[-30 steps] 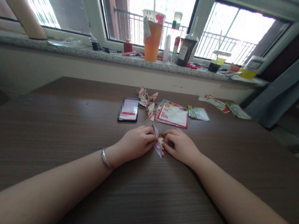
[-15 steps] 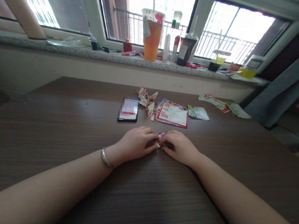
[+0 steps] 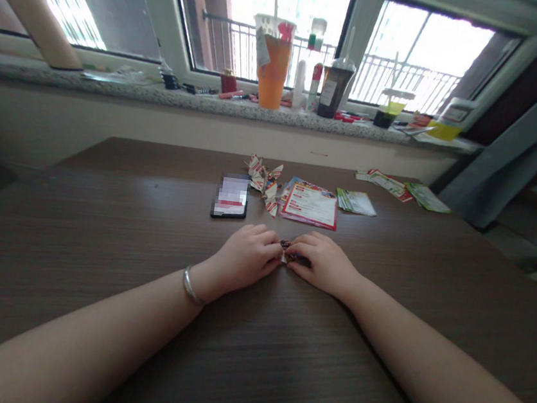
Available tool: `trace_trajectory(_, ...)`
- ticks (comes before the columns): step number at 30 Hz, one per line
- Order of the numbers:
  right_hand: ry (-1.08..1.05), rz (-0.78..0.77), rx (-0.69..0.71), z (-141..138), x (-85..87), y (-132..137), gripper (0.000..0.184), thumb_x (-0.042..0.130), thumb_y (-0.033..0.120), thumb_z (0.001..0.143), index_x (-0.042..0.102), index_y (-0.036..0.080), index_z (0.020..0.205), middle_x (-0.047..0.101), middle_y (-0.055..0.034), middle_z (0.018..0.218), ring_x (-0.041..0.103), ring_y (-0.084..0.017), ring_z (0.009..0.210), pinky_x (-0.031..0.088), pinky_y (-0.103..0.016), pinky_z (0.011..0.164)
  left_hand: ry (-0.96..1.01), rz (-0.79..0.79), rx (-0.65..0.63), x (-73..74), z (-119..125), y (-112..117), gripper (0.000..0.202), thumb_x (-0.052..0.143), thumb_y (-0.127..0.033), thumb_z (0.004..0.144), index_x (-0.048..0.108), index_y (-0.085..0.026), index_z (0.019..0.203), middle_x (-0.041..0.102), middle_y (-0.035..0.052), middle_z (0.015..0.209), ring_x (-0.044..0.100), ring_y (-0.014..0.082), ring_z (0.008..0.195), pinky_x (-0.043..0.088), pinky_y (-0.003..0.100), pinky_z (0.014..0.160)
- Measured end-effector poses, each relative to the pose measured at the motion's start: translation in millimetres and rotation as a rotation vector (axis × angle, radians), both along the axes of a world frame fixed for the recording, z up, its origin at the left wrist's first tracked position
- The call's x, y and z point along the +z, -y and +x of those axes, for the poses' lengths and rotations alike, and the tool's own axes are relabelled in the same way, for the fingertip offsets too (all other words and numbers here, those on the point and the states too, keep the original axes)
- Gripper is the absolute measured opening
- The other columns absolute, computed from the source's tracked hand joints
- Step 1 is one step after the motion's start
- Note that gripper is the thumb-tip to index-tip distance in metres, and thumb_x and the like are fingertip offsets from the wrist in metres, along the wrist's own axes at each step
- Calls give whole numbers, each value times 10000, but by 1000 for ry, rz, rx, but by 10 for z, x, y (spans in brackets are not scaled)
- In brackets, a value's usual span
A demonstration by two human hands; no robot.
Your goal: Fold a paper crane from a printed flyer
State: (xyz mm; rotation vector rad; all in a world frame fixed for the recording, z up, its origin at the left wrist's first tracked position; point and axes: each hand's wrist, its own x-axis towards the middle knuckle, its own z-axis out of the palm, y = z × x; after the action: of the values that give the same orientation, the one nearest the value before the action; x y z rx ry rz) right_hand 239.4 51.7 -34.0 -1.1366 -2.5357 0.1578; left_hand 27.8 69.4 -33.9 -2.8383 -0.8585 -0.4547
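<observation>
Between my fingertips is a small folded piece of patterned paper (image 3: 285,256), dark with some pink and white. My left hand (image 3: 251,254) is closed on its left side, thumb toward me, with a silver bracelet on that wrist. On the right side, my right hand (image 3: 322,262) pinches the same paper between thumb and fingers. Most of the paper is hidden by the fingers. Just beyond my hands lie a phone (image 3: 231,196), several folded paper pieces with red stripes (image 3: 265,185) and a stack of square printed sheets (image 3: 311,205).
Green and white cards (image 3: 356,202) lie right of the stack, with more printed strips (image 3: 389,184) farther right. A stone windowsill (image 3: 202,103) behind the brown table (image 3: 101,221) holds an orange drink cup (image 3: 273,66), a dark cup (image 3: 334,87) and small bottles.
My left fingers have closed further over the folded paper, and its visible side now looks darker. My right hand has shifted slightly left. Everything else on the table stays put.
</observation>
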Motion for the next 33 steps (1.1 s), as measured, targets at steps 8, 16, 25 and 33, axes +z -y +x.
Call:
trace_trajectory(8,58,82,36,-10,10,20,212,582,316,866,670,217,1032,668,-80,1046,565,-218,974,426,-358,853,-29,-23,21,-7,-7,24,184,459,-247,907,622,-180,959,619,48,863,564,160,785,444,273,684)
trace_trajectory(16,164,120,7,-73,42,79,202,523,305,893,686,204,958,667,-73,927,562,-198,852,403,-320,741,-29,-47,-24,-21,-9,-10,176,479,-267,897,637,-188,899,614,48,876,553,169,779,442,286,703)
trace_trajectory(25,103,42,-69,-83,26,69,192,504,296,898,675,210,905,650,-54,893,564,-180,836,396,-288,713,20,-143,-34,-13,-17,-14,193,490,-280,898,660,-190,899,612,53,872,564,167,812,444,276,725)
trace_trajectory(33,-83,-125,-78,-48,-56,-11,94,586,246,835,657,188,815,621,-29,784,555,-152,748,400,-255,680,-18,-120,-21,-14,-13,-19,212,492,-306,903,670,-192,884,613,50,871,564,171,804,436,276,703)
